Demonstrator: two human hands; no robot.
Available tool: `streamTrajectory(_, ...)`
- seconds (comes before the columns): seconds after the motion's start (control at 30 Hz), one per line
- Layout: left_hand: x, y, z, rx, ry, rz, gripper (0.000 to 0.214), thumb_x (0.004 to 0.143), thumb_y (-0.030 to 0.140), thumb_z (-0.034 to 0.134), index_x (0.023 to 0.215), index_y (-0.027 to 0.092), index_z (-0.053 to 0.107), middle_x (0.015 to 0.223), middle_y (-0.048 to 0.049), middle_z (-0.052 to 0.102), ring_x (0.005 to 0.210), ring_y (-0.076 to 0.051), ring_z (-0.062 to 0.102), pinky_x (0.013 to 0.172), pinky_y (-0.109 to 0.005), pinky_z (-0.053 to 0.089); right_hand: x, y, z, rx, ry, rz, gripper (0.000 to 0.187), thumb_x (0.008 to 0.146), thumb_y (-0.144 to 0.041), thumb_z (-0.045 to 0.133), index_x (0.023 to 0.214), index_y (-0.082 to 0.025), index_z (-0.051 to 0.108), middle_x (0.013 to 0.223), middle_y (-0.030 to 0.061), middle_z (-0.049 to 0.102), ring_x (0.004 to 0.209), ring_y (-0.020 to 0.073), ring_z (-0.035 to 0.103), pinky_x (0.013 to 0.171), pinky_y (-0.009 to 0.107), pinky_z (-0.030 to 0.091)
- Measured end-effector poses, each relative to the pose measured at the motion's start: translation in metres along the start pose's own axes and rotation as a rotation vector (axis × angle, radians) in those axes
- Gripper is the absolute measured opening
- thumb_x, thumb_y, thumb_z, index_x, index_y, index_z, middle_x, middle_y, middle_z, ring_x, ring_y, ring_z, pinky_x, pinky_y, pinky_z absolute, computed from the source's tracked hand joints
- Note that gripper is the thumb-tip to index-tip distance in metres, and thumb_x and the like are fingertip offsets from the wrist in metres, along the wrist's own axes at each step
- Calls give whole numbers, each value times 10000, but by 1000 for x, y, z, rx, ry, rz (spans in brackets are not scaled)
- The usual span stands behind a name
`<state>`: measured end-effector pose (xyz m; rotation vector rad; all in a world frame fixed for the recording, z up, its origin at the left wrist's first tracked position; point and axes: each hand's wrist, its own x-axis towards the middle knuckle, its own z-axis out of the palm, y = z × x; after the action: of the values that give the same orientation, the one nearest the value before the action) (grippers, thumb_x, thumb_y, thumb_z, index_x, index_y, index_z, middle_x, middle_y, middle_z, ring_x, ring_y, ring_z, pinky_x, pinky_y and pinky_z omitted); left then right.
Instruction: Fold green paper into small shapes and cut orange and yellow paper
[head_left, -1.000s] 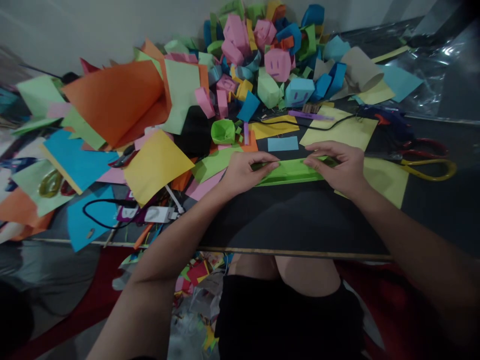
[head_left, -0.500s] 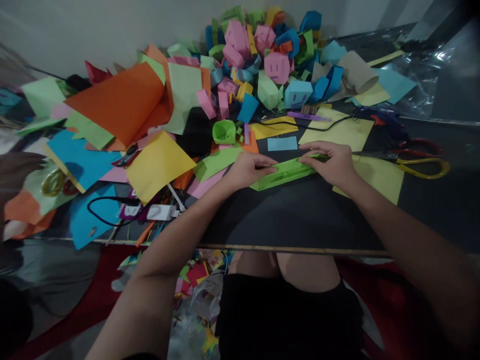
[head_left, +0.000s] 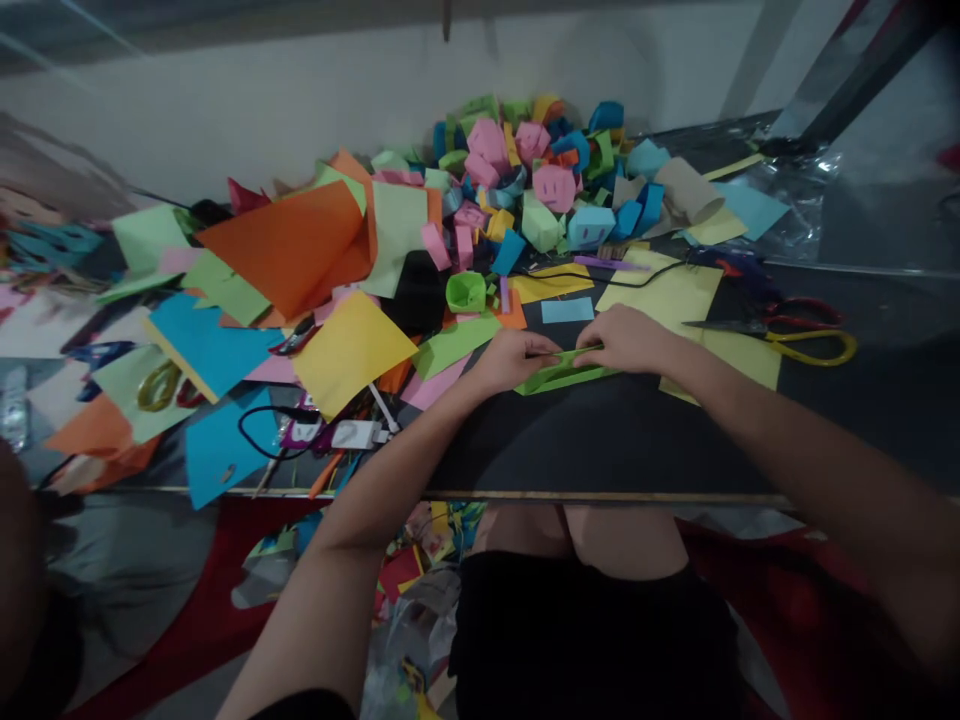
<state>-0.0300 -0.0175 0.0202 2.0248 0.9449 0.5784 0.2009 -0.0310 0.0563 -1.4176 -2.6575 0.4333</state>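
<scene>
A folded strip of green paper (head_left: 568,372) lies on the black board (head_left: 615,445) in front of me. My left hand (head_left: 514,360) pinches its left end with closed fingers. My right hand (head_left: 628,340) grips its right end, fingers curled over the fold. The two hands are close together, almost touching over the strip.
A heap of folded paper cubes (head_left: 551,190) and loose coloured sheets fills the far side. Orange sheet (head_left: 289,245), yellow sheet (head_left: 352,350) and blue sheets lie to the left. Yellow-handled scissors (head_left: 806,345) rest at the right. A white charger with cable (head_left: 352,433) sits left of my arm.
My hands have drawn closer together on the green strip, which now looks shorter. The camera has tilted up, so the whole scene sits lower and farther.
</scene>
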Motion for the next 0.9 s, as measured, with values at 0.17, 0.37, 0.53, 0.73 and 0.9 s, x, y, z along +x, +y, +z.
streamTrajectory(0.17,5,-5,-3,4,31,-43,92,801,185,762,863,209,826,804,-32,811,716,-163,760,635,-223,547,12,5,-4,164,-24,22,208,804,-466,762,740,-284,839,662,5,768,585,154,653,559,278,425)
streamTrajectory(0.37,-4,3,-7,9,-70,-20,105,827,204,745,899,202,822,829,-44,813,732,-168,758,653,-226,546,3,-3,0,230,-71,51,176,811,-406,746,766,-270,848,723,15,795,591,151,652,594,279,441)
streamTrajectory(0.53,-7,9,0,251,-37,54,135,848,162,706,872,211,830,846,-16,805,825,-174,744,741,-225,503,-4,0,7,312,35,55,262,816,-477,706,740,-266,841,841,21,816,722,182,710,691,284,487)
streamTrajectory(0.73,0,14,12,199,-28,-73,170,873,146,701,979,178,831,911,-47,814,848,-177,748,771,-235,524,-6,11,8,276,32,52,230,813,-424,687,827,-257,846,741,4,788,646,160,668,623,268,450)
streamTrajectory(0.9,11,14,17,374,-3,74,218,869,134,712,1056,179,816,1025,-102,802,1049,-239,722,941,-339,553,3,19,10,89,38,-11,209,862,-318,634,821,-256,830,772,17,792,671,166,668,647,275,439)
